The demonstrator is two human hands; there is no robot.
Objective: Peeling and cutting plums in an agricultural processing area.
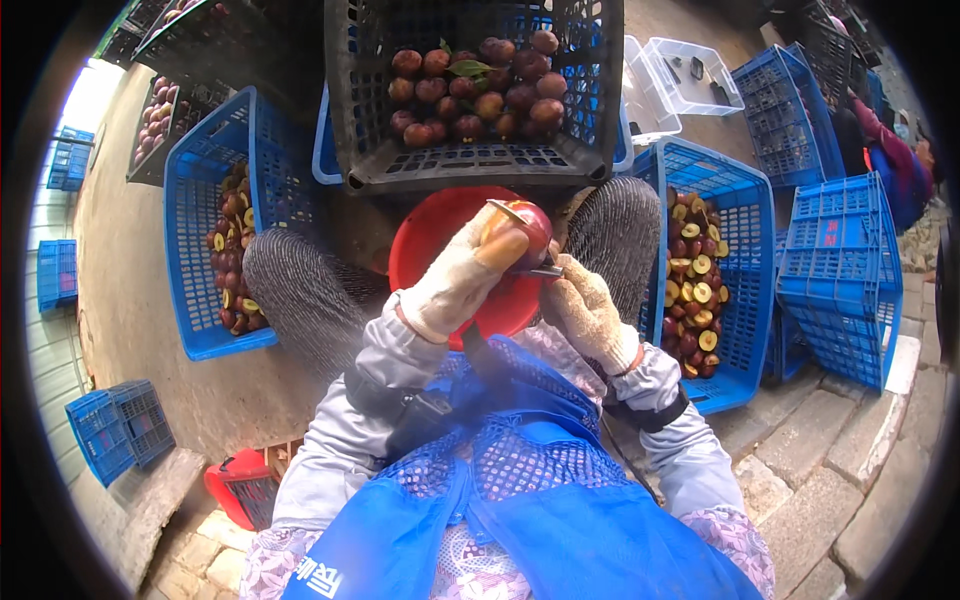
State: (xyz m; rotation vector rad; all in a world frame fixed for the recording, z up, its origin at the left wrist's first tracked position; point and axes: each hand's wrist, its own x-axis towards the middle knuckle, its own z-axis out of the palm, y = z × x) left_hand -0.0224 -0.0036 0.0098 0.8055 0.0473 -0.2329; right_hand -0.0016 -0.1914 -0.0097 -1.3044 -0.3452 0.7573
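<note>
1. Red plastic forms the round basin [440,235] just below the hands, on the ground between the person's knees; what lies in it cannot be made out.
2. The left hand [462,280], in a pale work glove, has its grip closed around a dark red fruit [525,232] held over the basin, with a cut yellow edge showing at the fruit's top.
3. The right hand [585,315], also gloved, has its grip closed on a small knife [543,270] whose blade touches the underside of the fruit.
4. A black crate [475,165] stands just beyond the basin and holds a heap of whole red fruit with one green leaf on top.
5. A blue crate [735,200] on the right holds halved fruit, many showing yellow flesh.
6. Another blue crate [190,260] on the left holds a mix of red fruit and cut yellow halves.
7. A clear plastic box [690,75] farther back on the right holds a few small dark items.
8. Empty-looking blue crates [840,270] are stacked at the far right.
</note>
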